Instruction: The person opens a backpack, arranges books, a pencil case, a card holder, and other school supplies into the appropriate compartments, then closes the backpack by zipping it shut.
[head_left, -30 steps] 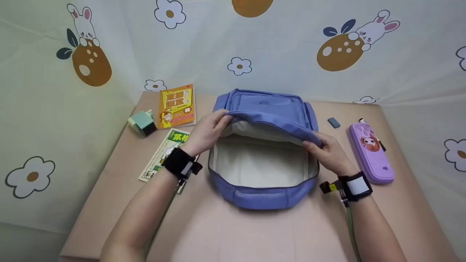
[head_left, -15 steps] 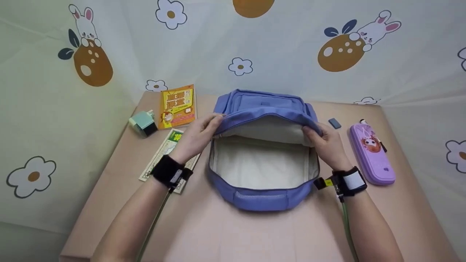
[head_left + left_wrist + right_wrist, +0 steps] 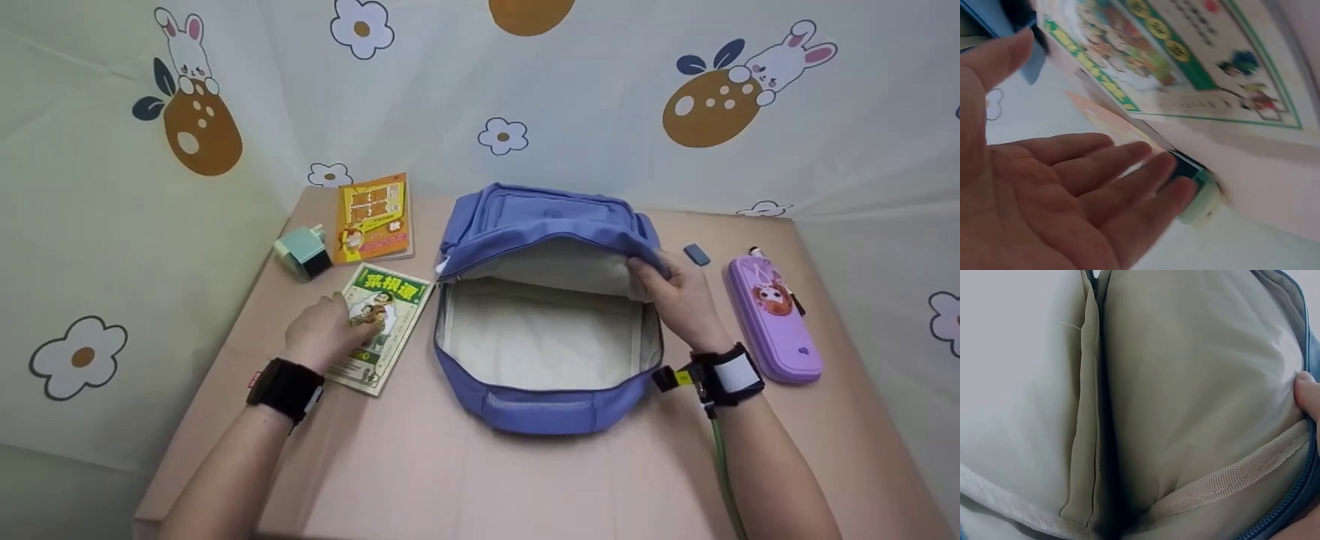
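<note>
Near the left edge of the tabletop (image 3: 525, 487), your left hand (image 3: 322, 331), fingers extended and thumb apart, lies over the green-bordered book (image 3: 385, 346); contact cannot be told. The blue backpack (image 3: 540, 412) gapes midway between the side edges, your right hand (image 3: 679, 300) pinching its raised flap (image 3: 566, 259). The purple pencil case (image 3: 776, 322) lies near the right edge.
</note>
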`<state>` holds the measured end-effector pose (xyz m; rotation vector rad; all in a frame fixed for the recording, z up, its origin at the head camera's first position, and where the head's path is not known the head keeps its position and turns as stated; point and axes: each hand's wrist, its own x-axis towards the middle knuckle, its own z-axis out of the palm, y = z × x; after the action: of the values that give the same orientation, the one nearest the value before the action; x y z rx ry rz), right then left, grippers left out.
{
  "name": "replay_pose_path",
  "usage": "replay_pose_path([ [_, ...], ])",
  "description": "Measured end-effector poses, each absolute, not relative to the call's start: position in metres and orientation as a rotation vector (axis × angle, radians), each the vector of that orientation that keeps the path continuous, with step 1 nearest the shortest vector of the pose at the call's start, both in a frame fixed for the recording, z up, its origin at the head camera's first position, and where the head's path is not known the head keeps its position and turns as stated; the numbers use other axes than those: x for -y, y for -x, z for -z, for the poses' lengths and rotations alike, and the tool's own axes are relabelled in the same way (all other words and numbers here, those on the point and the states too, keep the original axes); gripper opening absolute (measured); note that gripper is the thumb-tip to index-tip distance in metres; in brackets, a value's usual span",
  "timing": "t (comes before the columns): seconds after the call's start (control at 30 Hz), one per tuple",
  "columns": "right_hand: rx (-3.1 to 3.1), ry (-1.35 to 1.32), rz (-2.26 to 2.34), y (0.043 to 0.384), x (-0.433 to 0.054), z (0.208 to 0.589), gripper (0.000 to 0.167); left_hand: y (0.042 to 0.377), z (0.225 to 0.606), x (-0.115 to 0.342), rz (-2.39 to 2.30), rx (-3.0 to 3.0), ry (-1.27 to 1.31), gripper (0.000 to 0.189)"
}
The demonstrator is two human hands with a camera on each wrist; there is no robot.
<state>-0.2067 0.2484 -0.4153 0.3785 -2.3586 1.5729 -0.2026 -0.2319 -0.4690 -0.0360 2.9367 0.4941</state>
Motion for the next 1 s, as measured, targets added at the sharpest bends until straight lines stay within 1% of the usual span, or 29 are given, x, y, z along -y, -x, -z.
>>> replay_pose_path([
  [0.03,2.355,-0.382,-1.584,0.206,-0.248,0.415,0.021,0.202,0.470,0.234,-0.453,-2.920,0.060,0.097],
  [0.13,2.356,-0.379,-1.571,0.205,-0.248,0.416,0.024,0.201,0.473,0.236,-0.358,-2.847,0.113,0.116],
  [0.2,2.358,-0.383,-1.553,0.205,-0.247,0.416,0.025,0.201,0.475,0.238,-0.331,-2.798,0.133,0.123],
  [0.3,2.359,-0.397,-1.533,0.205,-0.246,0.415,0.027,0.201,0.475,0.238,-0.322,-2.758,0.154,0.128],
  [0.6,2.339,-0.419,-1.572,0.204,-0.246,0.418,0.024,0.201,0.476,0.234,-0.330,-2.832,0.149,0.123],
  [0.77,2.376,-0.372,-1.543,0.202,-0.246,0.420,0.019,0.204,0.479,0.237,-0.378,-2.835,0.169,0.120],
  [0.83,2.389,-0.355,-1.523,0.202,-0.246,0.420,0.018,0.205,0.479,0.239,-0.395,-2.826,0.157,0.116],
  [1.0,2.402,-0.332,-1.517,0.201,-0.246,0.420,0.016,0.208,0.476,0.245,-0.432,-2.804,0.138,0.098],
])
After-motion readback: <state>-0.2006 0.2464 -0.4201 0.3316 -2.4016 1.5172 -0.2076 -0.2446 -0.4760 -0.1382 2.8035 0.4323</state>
